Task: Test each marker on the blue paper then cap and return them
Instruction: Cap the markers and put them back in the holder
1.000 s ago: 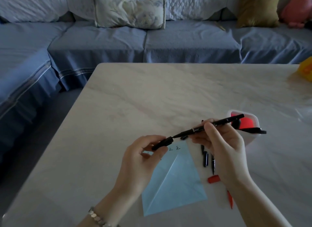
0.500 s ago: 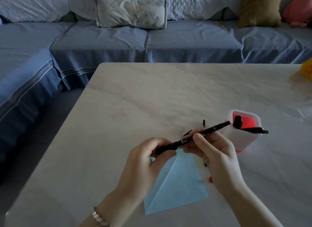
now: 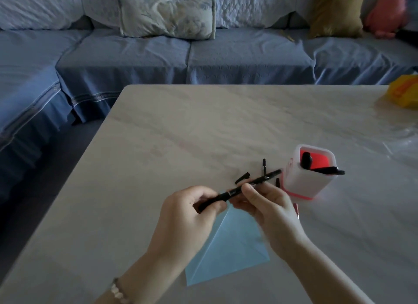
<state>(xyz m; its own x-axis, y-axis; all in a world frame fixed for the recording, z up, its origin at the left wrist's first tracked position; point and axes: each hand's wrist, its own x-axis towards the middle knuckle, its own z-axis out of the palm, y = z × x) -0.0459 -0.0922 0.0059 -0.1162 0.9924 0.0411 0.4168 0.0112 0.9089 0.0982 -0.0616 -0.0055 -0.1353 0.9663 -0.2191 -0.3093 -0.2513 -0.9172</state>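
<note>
Evidently mid-capping: black marker [image 3: 239,190] held level above the blue paper [image 3: 228,249], just left of the white pen holder [image 3: 309,181]. Left hand [image 3: 190,215] grip pinched on the cap end, right hand [image 3: 269,208] grip pinched on the barrel, presumably to press the cap home. Loose black caps [image 3: 242,178] left on the desk [image 3: 181,131] beside the holder, likely for markers not yet tested. Two markers [image 3: 325,170] already standing inside the holder.

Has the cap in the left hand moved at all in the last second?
Yes. The left hand has brought the cap onto the black marker; a second ago a gap showed between them above the blue paper. Now it is closed.
</note>
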